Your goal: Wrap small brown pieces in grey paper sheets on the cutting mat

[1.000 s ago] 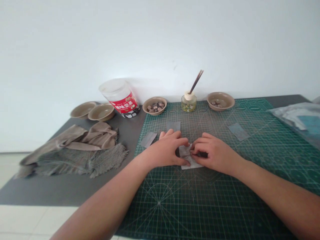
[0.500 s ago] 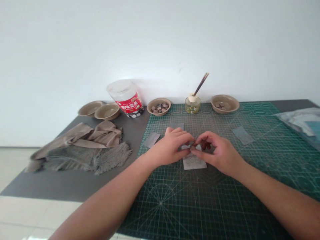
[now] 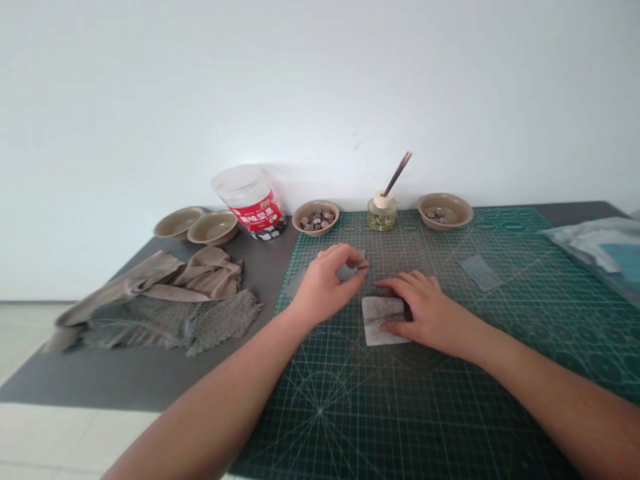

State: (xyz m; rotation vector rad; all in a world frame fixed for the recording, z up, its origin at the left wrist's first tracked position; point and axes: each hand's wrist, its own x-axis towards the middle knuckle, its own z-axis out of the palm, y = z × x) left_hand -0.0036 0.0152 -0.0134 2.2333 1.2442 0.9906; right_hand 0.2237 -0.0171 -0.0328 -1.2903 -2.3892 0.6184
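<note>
In the head view my left hand (image 3: 333,280) is raised over the mat, thumb and forefinger pinched on a small brown piece (image 3: 363,265) that looks like the small stones in the bowls. My right hand (image 3: 423,307) is at the right side of a flat, light-grey square block (image 3: 381,313) with dark smudges. Its fingers are apart, thumb over the block's face and forefinger near its far edge. The small stones (image 3: 319,220) fill part of one brown bowl (image 3: 300,225); a few stones (image 3: 437,217) lie in another brown bowl (image 3: 460,212).
A green cutting mat (image 3: 360,400) covers much of the grey table (image 3: 90,380). Grey sheets (image 3: 481,272) lie on it. A reed diffuser (image 3: 383,213) and a red-labelled plastic jar (image 3: 257,207) stand behind. To the left are two bowls (image 3: 214,228) and cloths (image 3: 165,293); a plastic bag (image 3: 607,247) lies right.
My hands have parted from their pinch over the block. The left has moved left and up with the small brown piece; the right has opened and lowered to the block.
</note>
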